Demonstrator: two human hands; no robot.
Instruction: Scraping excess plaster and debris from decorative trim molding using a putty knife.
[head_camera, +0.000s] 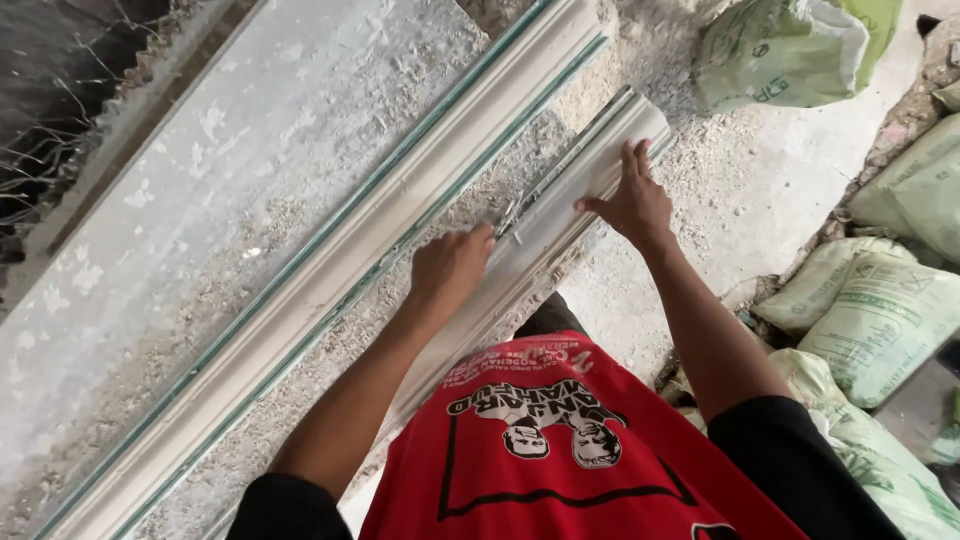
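Observation:
A short white plaster cornice moulding (560, 210) lies diagonally in front of me on a dusty slab. My right hand (632, 198) rests flat on its far end, fingers spread. My left hand (450, 265) is closed around a small thin metal tool (508, 217), whose tip touches the moulding's profile. A longer white moulding (330, 280) with greenish edges lies parallel just to the left.
A broad dusty grey slab (230, 170) runs along the left, strewn with plaster crumbs. Several pale green filled sacks (870, 320) lie at the right and top right (780, 50). Bare concrete floor (760, 190) lies between them. Dry twigs show at far left.

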